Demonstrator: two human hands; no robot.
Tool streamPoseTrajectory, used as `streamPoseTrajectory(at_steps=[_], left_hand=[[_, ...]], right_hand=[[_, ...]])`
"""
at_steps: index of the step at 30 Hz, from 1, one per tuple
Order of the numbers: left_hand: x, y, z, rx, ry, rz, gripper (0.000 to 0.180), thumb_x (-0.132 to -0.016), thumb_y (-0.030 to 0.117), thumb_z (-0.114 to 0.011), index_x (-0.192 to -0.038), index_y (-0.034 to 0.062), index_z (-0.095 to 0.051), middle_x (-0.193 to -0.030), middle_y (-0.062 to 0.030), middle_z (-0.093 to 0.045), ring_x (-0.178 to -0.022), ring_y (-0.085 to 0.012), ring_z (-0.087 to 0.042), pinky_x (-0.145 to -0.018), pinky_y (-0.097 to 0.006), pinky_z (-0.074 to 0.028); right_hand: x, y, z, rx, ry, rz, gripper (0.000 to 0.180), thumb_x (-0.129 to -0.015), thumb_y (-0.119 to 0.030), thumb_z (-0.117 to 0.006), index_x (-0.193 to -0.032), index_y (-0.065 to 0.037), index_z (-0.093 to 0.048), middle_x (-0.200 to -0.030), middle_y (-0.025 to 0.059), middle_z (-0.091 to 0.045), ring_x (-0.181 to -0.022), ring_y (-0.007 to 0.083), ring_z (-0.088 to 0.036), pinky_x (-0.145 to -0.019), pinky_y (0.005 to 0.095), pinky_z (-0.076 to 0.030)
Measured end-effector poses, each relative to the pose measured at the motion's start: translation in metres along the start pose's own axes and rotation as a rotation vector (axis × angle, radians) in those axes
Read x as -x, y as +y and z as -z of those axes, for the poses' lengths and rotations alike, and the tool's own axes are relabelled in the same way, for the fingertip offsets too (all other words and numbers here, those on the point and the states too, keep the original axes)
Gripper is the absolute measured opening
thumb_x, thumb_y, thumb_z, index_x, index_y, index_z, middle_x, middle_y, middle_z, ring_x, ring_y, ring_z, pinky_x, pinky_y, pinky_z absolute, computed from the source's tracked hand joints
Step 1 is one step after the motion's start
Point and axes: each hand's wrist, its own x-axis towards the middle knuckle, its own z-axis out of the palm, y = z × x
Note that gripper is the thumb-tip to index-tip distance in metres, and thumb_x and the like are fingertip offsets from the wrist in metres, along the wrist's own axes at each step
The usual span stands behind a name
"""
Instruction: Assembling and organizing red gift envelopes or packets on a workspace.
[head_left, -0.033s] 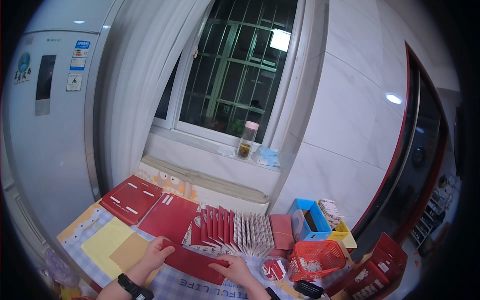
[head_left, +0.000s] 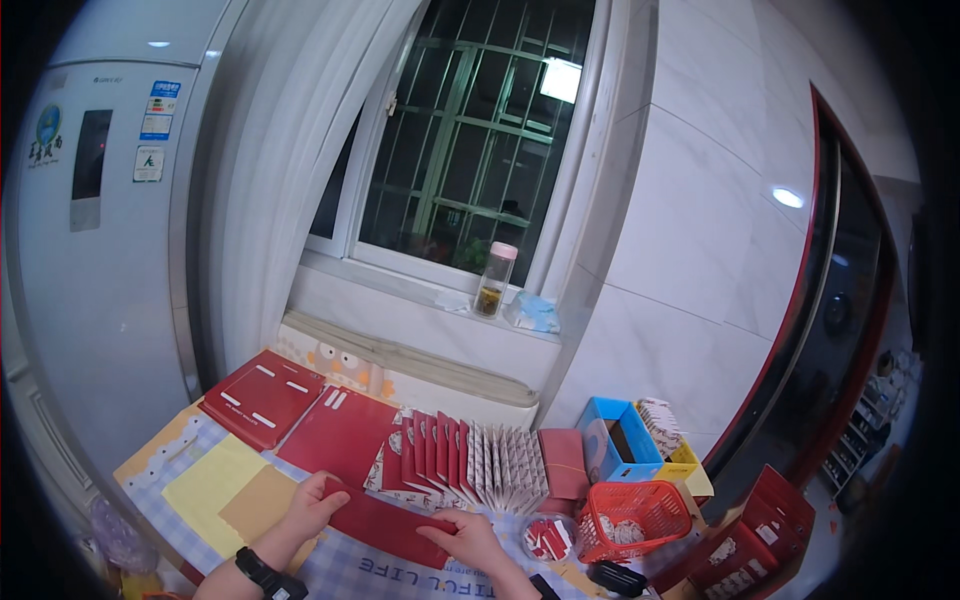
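Note:
A dark red strip of paper or card (head_left: 385,524) is stretched between my hands above the checked tablecloth. My left hand (head_left: 314,506) pinches its left end, and a black band sits on that wrist. At the other end, my right hand (head_left: 468,538) grips the strip between thumb and fingers. Just beyond it stands a fanned row of folded red and white patterned card pieces (head_left: 470,460). Two flat red sheets lie farther left: one with white slots (head_left: 265,398), the other (head_left: 345,432) partly under the row's left end.
Yellow and tan sheets (head_left: 212,482) lie at the left. To the right are a red stack (head_left: 563,463), a round tub of small red and white pieces (head_left: 548,540), an orange-red basket (head_left: 640,515), a blue box (head_left: 618,440) and a black object (head_left: 615,577). A bottle (head_left: 494,280) stands on the windowsill.

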Motion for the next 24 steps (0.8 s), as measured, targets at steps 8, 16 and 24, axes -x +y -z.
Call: streamPoseTrajectory(at_steps=[8,16,24], left_hand=[[-0.002,-0.015,-0.010,0.004,0.115,0.266,0.044,-0.081,0.004,-0.056,-0.119,0.0033,-0.034,-0.113,-0.0095,-0.048,-0.090,-0.0182,-0.056,-0.078,-0.030,-0.046],[0.002,-0.013,-0.025,0.321,0.113,0.475,0.046,-0.076,-0.007,-0.051,-0.118,0.0058,-0.038,-0.110,-0.0105,-0.053,-0.098,-0.0250,-0.055,-0.080,-0.038,-0.049],[-0.050,-0.035,0.013,-0.034,0.203,0.476,0.045,-0.063,-0.014,-0.055,-0.106,0.0001,-0.049,-0.097,-0.0122,-0.059,-0.091,-0.0257,-0.058,-0.075,-0.036,-0.050]], right_hand=[[-0.003,0.016,-0.033,0.715,0.474,0.677,0.021,-0.070,-0.017,-0.064,-0.090,-0.010,-0.063,-0.076,0.0015,-0.063,-0.062,0.0185,-0.060,-0.050,0.0290,-0.046],[0.022,0.009,-0.084,0.911,0.193,0.768,0.033,-0.073,-0.015,-0.052,-0.105,-0.007,-0.053,-0.106,0.0086,-0.055,-0.093,0.0239,-0.053,-0.072,0.0309,-0.043],[0.019,0.012,-0.096,0.574,0.140,0.772,0.039,-0.070,-0.009,-0.052,-0.107,-0.002,-0.050,-0.113,0.0122,-0.048,-0.103,0.0262,-0.047,-0.085,0.0367,-0.039]])
